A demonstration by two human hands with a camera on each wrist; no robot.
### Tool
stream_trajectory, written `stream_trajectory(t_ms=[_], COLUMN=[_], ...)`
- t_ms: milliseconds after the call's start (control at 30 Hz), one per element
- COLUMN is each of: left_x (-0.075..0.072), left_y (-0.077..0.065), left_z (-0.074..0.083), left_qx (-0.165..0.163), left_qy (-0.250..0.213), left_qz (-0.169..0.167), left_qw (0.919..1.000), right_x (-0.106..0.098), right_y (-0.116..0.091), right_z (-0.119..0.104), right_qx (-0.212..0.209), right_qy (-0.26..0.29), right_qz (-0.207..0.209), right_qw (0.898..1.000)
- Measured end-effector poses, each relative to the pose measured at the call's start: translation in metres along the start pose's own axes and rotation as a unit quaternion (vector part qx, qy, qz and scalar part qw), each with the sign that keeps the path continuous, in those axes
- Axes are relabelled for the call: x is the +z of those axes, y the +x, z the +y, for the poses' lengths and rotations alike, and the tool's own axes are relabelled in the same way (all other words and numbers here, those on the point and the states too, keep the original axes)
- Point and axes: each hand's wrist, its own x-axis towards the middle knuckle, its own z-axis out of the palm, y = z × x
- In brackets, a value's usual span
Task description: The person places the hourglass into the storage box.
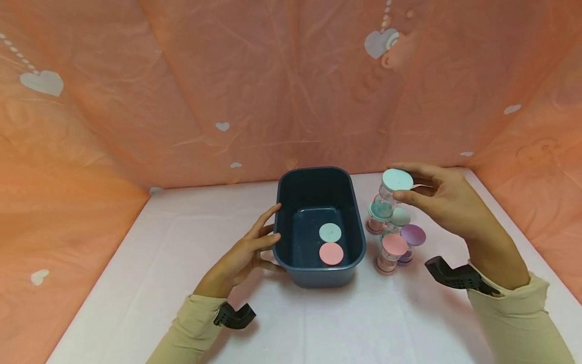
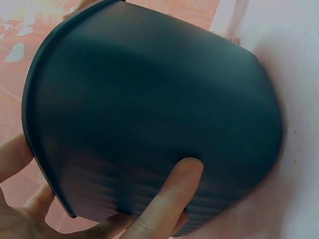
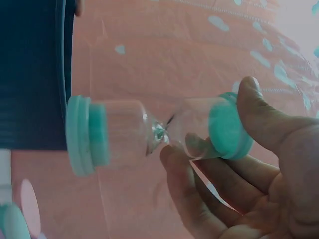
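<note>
My right hand (image 1: 443, 194) grips an hourglass (image 3: 124, 132) with mint caps and clear glass bulbs, its thumb and fingers at the upper cap end. In the head view it is held above several other hourglasses, among them a pink one (image 1: 394, 245) and a purple one (image 1: 413, 235). My left hand (image 1: 243, 258) rests with extended fingers against the left side of a dark blue bin (image 1: 291, 275). Its fingertips lie at the rim and on the outer wall. Inside the bin, a mint disc-shaped top (image 1: 330, 232) and a pink one (image 1: 331, 254) show.
The bin and the hourglass group stand on a white-covered table (image 1: 150, 283). Orange-pink sheeting (image 1: 273, 91) with white hearts rises behind it and at both sides. Each wrist wears a black device (image 1: 234, 316).
</note>
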Motion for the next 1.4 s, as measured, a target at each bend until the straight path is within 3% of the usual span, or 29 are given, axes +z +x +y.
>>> stream_trajectory(t_ms=[467, 667, 800, 933, 1233, 1400], left_x=[-0.001, -0.003, -0.002, -0.001, 0.0, -0.001], left_y=[0.0, -0.001, -0.001, 0.001, 0.003, 0.002], left_z=[0.001, 0.0, -0.001, -0.001, -0.003, -0.003], left_qx=[0.003, 0.001, -0.002, -0.002, -0.002, 0.001], left_qy=[-0.002, 0.003, 0.003, 0.001, 0.003, 0.004], left_qz=[-0.004, -0.004, 0.002, 0.002, -0.01, -0.005], left_qw=[1.0, 1.0, 1.0, 1.0, 0.9999, 1.0], right_x=[0.037, 0.062, 0.08, 0.094, 0.114, 0.123], right_y=[0.006, 0.013, 0.016, 0.018, 0.02, 0.021], right_z=[-0.019, -0.027, -0.031, -0.031, -0.026, -0.024], right_qx=[-0.032, -0.056, -0.083, -0.083, -0.09, -0.11], right_qy=[0.04, 0.072, 0.072, 0.068, 0.021, -0.058], right_qz=[-0.063, -0.118, -0.156, -0.18, -0.249, -0.306], right_qw=[0.997, 0.989, 0.982, 0.978, 0.964, 0.944])
